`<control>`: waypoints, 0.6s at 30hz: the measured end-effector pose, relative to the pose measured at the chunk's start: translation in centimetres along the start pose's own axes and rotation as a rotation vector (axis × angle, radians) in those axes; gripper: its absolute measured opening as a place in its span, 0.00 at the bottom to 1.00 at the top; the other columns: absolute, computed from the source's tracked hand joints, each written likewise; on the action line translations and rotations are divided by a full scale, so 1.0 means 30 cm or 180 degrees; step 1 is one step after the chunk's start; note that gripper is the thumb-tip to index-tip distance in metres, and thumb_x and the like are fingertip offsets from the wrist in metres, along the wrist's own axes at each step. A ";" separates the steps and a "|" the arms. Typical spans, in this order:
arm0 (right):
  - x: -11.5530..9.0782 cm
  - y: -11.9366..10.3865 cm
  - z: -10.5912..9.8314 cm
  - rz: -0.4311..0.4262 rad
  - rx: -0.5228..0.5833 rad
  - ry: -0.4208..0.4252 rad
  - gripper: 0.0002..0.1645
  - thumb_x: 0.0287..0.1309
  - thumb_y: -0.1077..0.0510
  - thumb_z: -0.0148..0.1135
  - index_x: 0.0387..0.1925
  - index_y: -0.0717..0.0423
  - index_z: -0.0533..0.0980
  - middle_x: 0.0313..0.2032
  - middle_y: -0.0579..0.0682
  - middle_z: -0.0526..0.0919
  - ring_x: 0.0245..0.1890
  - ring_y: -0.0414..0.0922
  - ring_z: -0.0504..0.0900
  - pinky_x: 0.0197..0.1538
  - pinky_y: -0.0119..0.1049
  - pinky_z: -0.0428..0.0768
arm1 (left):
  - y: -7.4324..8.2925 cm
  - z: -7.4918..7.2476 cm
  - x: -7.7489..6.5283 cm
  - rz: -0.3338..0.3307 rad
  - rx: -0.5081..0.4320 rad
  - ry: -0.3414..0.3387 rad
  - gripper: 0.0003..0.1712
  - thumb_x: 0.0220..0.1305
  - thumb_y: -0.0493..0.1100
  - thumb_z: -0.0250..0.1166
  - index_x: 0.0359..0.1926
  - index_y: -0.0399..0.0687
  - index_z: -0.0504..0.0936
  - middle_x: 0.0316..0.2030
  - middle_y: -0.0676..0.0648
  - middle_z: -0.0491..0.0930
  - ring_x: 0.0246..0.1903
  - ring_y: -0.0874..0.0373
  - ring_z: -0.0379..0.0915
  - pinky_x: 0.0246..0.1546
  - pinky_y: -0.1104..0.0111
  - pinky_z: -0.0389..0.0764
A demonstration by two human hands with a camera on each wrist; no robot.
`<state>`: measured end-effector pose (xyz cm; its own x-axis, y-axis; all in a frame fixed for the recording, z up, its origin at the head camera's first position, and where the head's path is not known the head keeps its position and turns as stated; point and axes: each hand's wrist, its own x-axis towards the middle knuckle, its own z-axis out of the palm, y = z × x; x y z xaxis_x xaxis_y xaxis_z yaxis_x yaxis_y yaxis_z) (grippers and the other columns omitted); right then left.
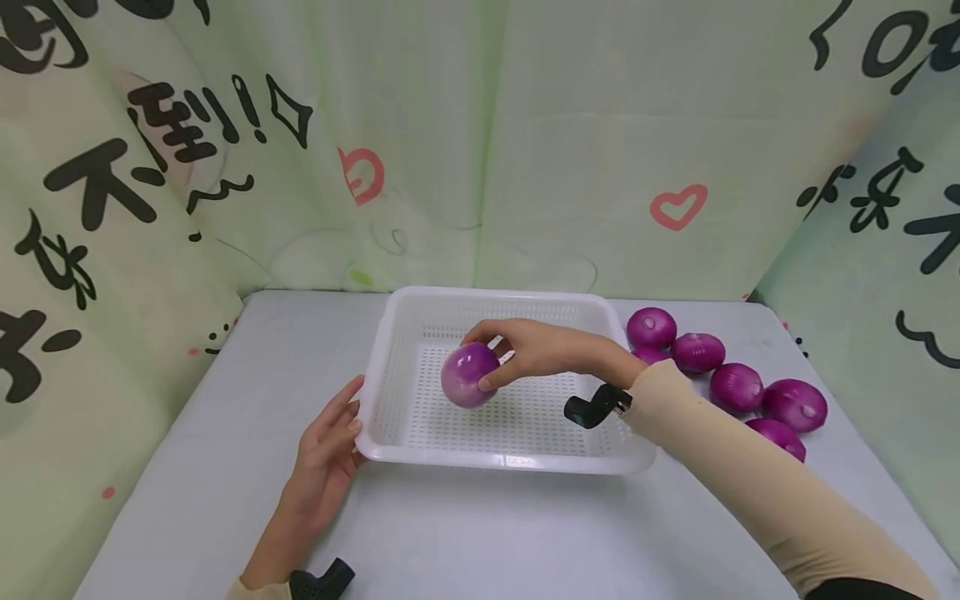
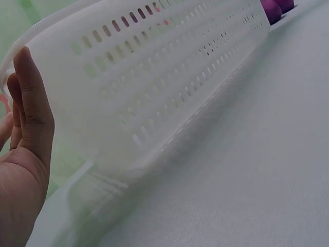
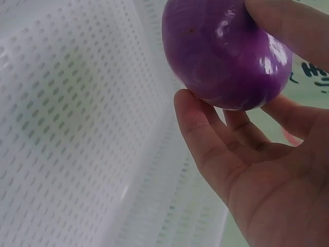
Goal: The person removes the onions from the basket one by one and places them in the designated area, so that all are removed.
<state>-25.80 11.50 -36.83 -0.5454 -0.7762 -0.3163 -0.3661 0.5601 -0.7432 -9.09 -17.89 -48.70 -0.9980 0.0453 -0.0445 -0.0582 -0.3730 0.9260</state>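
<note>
A smooth purple onion point(image 1: 469, 375) is held up over the white perforated basket point(image 1: 450, 457) by my right hand point(image 1: 543, 348). In the right wrist view, thumb and fingers pinch the onion point(image 3: 226, 56) from opposite sides, apart from the basket's floor. My left hand point(image 1: 322, 458) touches the left end of the basket. Its fingers point(image 2: 33, 98) look nearly straight against the basket's side point(image 2: 128, 98) in the left wrist view. Part of that hand is hidden behind the rim.
Several purple onions point(image 1: 737, 388) lie in a loose group on the white tabletop point(image 1: 525, 533), right of the basket. Behind the table hangs a pale green printed curtain point(image 1: 570, 167). The right forearm crosses over the basket's right end.
</note>
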 end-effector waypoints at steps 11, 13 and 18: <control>-0.103 0.051 -0.060 0.0136 0.0195 0.0218 0.36 0.61 0.49 0.74 0.68 0.44 0.71 0.66 0.50 0.75 0.65 0.53 0.79 0.59 0.45 0.85 | -0.002 0.003 0.000 0.0019 -0.0032 -0.0002 0.32 0.80 0.37 0.49 0.81 0.52 0.58 0.60 0.54 0.77 0.57 0.61 0.79 0.50 0.68 0.82; -0.117 0.060 -0.072 0.0132 0.0252 0.0271 0.36 0.61 0.49 0.74 0.68 0.44 0.72 0.66 0.50 0.75 0.65 0.53 0.79 0.59 0.45 0.85 | -0.003 0.002 0.000 0.0014 -0.0021 -0.0003 0.32 0.80 0.37 0.49 0.81 0.52 0.58 0.60 0.53 0.77 0.57 0.61 0.79 0.50 0.68 0.82; -0.146 0.095 -0.120 0.0096 0.0373 0.0464 0.36 0.62 0.51 0.74 0.69 0.46 0.71 0.67 0.53 0.74 0.65 0.56 0.79 0.59 0.49 0.85 | -0.002 0.003 0.000 -0.0004 -0.0017 -0.0001 0.32 0.80 0.37 0.49 0.81 0.53 0.58 0.61 0.53 0.76 0.57 0.61 0.79 0.49 0.69 0.81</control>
<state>-27.18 17.55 -35.44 -0.6613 -0.7047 -0.2570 -0.2622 0.5382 -0.8010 -9.08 -17.79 -48.72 -0.9979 0.0462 -0.0456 -0.0597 -0.3779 0.9239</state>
